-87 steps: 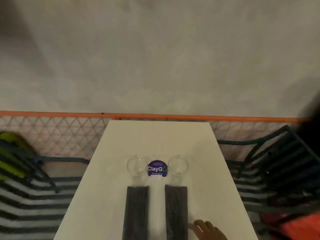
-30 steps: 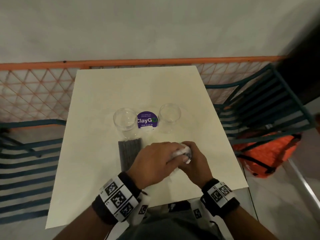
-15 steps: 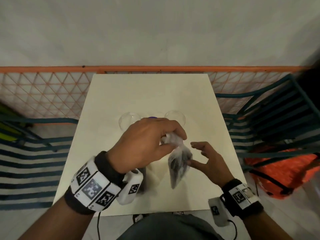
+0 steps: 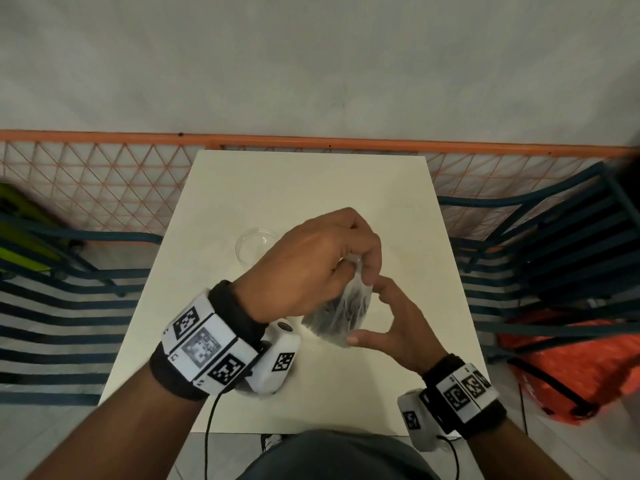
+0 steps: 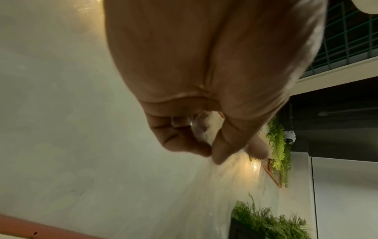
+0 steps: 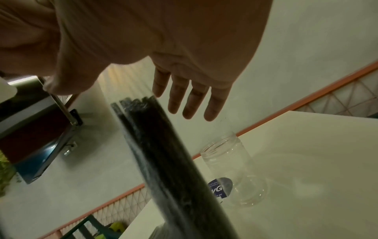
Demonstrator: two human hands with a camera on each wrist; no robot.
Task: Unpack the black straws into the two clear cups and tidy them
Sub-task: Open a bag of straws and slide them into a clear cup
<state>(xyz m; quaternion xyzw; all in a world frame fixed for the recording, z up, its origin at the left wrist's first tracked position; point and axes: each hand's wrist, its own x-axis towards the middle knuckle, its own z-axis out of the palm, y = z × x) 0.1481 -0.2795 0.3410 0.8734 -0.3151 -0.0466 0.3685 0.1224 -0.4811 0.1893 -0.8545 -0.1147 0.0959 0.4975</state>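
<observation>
Straws: a clear plastic packet of long black straws (image 4: 341,315) is held upright above the white rectangular bench (image 4: 311,188), in front of the cups.
Left hand (image 4: 313,265): its grip is pinched on the packet's gathered top.
Right hand (image 4: 398,329): its grip is released, the fingers (image 6: 194,100) straight beside the packet; contact cannot be told.
Cups: one clear plastic cup (image 4: 256,244) is seen behind the left hand; another clear cup (image 6: 233,169) stands beside a purple round sticker (image 6: 222,186).
Surroundings: an orange mesh railing (image 4: 104,181) is seen behind the bench.
</observation>
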